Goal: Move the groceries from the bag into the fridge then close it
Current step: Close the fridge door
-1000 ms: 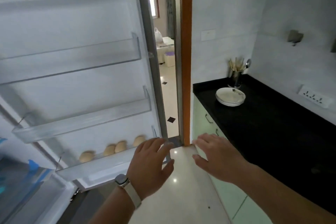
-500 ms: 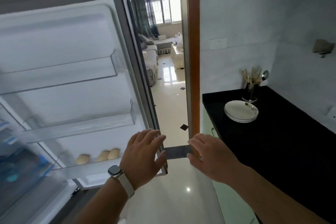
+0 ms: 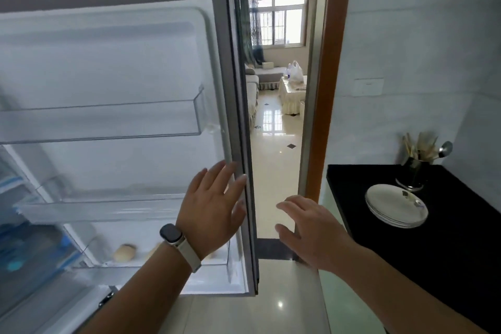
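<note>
The white fridge door (image 3: pixel 113 62) stands open, filling the left of the view, with clear door shelves (image 3: pixel 103 122). Pale round groceries (image 3: pixel 123 252) lie in the lowest door shelf. My left hand (image 3: pixel 214 206), a watch on its wrist, is spread flat with its fingertips on the door's free edge. My right hand (image 3: pixel 311 233) hovers open just right of that edge, holding nothing. A white plastic bag (image 3: pixel 295 72) stands on a table in the far room, seen through the doorway. The fridge interior (image 3: pixel 24 238) shows blurred at the lower left.
A black countertop (image 3: pixel 447 238) runs along the right, with a stack of white plates (image 3: pixel 395 206) and a metal utensil holder (image 3: pixel 414 171). A wooden door frame (image 3: pixel 325 89) borders the doorway. The tiled floor (image 3: pixel 271 171) leads into the living room.
The fridge door's free edge has swung left across the view, uncovering the doorway and living room. Both hands stay spread; my left hand has come up against the door edge.
</note>
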A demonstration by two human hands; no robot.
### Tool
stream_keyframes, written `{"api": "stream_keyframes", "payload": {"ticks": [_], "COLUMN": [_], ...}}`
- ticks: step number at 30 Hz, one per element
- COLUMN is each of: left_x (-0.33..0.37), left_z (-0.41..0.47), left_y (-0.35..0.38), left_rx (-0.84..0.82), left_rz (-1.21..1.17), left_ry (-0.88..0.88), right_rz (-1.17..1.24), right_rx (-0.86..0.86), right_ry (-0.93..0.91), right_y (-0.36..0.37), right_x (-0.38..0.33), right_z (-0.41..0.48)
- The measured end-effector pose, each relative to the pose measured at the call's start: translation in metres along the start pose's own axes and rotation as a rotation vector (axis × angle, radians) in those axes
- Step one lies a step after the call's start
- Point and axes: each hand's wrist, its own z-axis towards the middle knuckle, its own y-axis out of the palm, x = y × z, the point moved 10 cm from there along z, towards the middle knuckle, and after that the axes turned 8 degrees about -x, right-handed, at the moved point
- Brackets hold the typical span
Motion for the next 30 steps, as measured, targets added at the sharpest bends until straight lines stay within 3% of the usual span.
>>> {"api": "stream_keyframes", "payload": {"ticks": [7,15,30], "left_x": [-0.025,-0.031,-0.026], "left_z": [0.012,0.007,-0.008], "left_y": [0.022,0.038,0.041], "left_rx": [0.045,0.021,-0.070], "left_rz": [0.022,0.055,0.037], "left_ry": [-0.002,-0.021,-0.112], "right_rz": [0.088,0.251,0.725], "right_rx": [0.192,0.292,0.344], "right_ry": [-0.074,-0.127,-0.434], "right_y": [-0.021,-0.019,-0.016], "right_x": [-0.003,-0.002,0.007], "right_z": [0.063,0.108,0.166]}}
